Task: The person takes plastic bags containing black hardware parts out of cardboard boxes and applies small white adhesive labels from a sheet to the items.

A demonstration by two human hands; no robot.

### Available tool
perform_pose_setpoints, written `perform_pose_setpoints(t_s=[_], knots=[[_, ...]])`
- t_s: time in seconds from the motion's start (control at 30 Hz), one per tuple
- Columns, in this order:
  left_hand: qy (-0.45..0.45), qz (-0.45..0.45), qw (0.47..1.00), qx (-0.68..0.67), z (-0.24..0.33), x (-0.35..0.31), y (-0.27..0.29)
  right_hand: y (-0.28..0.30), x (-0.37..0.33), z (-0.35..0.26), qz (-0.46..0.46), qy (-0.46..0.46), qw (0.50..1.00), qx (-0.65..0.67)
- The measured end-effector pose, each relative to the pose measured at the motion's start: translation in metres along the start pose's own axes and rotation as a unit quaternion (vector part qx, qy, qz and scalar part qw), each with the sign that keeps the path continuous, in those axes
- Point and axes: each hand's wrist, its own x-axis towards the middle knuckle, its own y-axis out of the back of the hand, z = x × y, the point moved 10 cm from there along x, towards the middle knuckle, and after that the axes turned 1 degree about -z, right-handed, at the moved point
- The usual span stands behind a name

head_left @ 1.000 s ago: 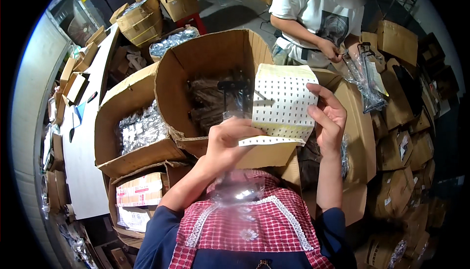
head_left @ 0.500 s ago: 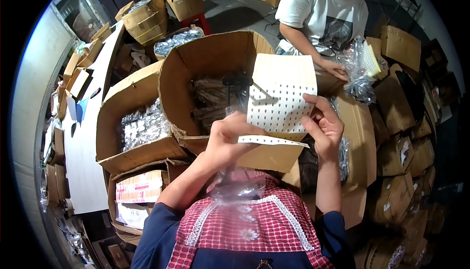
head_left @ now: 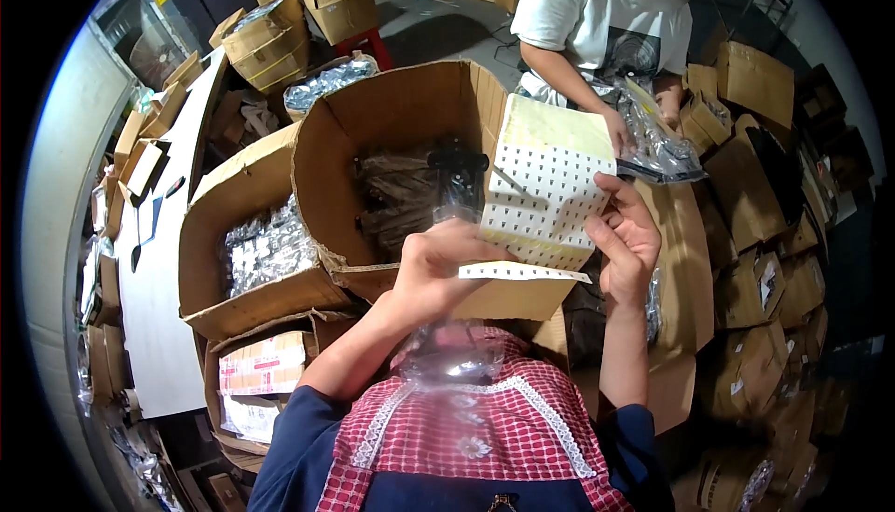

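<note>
A sheet of small dark-printed stickers [head_left: 550, 186] on pale yellow backing is held up in front of me, its lower part folded into a narrow strip. My left hand [head_left: 438, 265] is closed around the strip's left end, fingers partly hidden behind it. At the sheet's right edge, my right hand [head_left: 626, 237] pinches with thumb and fingers; whether a single sticker is between them cannot be made out. A dark part in clear plastic [head_left: 459, 176] shows just above my left hand, and a clear plastic bag [head_left: 455, 355] hangs below it.
A large open carton [head_left: 401, 106] holds dark bagged parts. Left of it stands a carton [head_left: 210, 242] of shiny bagged pieces, beside a long white table [head_left: 168, 325]. Across from me, a person in a white shirt [head_left: 573, 8] handles a clear bag [head_left: 657, 134]. Cartons [head_left: 750, 363] pile up at right.
The sheet has tilted and shifted slightly right, with both hands still on it. The other person's clear bag has been lowered and laid flatter. The whole view has shifted a little.
</note>
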Motion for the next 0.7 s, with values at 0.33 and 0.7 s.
perform_pose_setpoints(t_s=[0.33,0.7], knots=[[-0.022,0.008,0.999,0.026,0.007,0.000,0.005,-0.011,0.002,-0.003,-0.036,-0.003,0.999,-0.003],[-0.019,-0.001,0.999,0.035,0.003,-0.001,0.003,-0.028,0.013,-0.038,-0.084,0.118,0.945,-0.292]])
